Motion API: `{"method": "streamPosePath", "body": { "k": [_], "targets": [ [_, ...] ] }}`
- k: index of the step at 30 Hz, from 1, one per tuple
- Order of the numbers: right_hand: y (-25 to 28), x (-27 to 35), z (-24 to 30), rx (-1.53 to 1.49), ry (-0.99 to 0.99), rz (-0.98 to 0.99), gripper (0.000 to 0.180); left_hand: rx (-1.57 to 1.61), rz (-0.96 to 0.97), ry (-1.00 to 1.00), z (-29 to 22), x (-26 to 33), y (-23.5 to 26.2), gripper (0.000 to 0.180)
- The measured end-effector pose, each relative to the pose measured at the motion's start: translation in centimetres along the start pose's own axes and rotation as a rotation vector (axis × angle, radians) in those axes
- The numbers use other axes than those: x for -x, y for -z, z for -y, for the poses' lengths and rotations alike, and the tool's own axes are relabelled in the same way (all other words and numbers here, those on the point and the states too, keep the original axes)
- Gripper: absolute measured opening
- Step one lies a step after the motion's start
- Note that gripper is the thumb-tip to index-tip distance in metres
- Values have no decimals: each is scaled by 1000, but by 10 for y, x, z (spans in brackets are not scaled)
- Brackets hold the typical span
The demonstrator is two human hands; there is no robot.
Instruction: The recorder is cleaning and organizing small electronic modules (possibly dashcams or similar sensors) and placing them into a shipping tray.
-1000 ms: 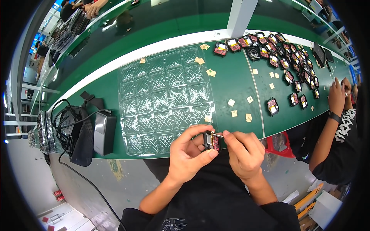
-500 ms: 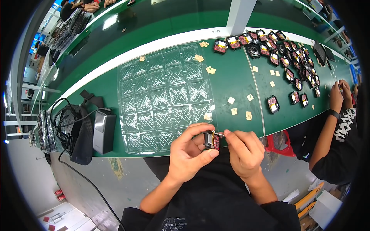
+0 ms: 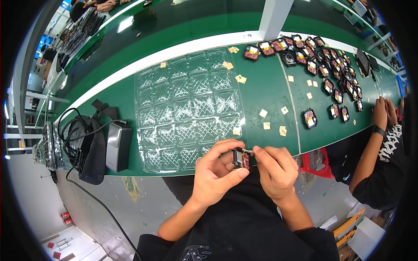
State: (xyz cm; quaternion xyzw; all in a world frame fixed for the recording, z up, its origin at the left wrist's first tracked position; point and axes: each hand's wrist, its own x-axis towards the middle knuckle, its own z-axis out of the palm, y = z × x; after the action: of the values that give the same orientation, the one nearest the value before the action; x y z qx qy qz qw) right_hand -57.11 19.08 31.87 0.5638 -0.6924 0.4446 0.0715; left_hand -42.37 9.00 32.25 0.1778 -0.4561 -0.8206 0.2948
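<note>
Over the table's front edge, my left hand (image 3: 217, 174) holds a small black watch case (image 3: 238, 157) between thumb and fingers. The case is tilted, and a red circuit board shows on its right side. From the right, my right hand (image 3: 277, 172) pinches a thin metal tool (image 3: 247, 151) between thumb and forefinger. The tool's tip meets the top edge of the case; its exact kind is too small to tell. Just beyond my left hand lies a clear plastic tray (image 3: 174, 93) with square pockets.
Many similar watch cases (image 3: 310, 118) lie at the right on the green table (image 3: 261, 87). Small yellowish paper squares (image 3: 263, 113) are scattered between. A grey power bank (image 3: 117, 147) and black cables (image 3: 72, 139) sit left. Another person's hands (image 3: 381, 114) work at the far right.
My view has shifted slightly. Both hands keep nearly the same pose, with the case turned a little and the tool still at its top edge.
</note>
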Motion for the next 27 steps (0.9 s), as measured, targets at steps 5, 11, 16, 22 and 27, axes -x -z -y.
{"method": "streamPosePath", "body": {
  "k": [5, 11, 16, 22, 27],
  "targets": [
    [0, 0, 1, -159, -126, 35, 32, 31, -17, 17, 0, 1, 0, 51],
    [3, -3, 2, -67, -92, 95, 31, -9, -46, 15, 1, 2, 1, 51],
    [3, -2, 4, -106, -123, 94, 31, -26, -70, 28, 1, 3, 0, 50],
    [4, -2, 3, -204, -205, 89, 28, -39, -53, 9, 3, 2, 1, 51],
    [2, -2, 3, -220, -204, 91, 29, -60, -67, 0, 2, 3, -2, 54]
  ]
}}
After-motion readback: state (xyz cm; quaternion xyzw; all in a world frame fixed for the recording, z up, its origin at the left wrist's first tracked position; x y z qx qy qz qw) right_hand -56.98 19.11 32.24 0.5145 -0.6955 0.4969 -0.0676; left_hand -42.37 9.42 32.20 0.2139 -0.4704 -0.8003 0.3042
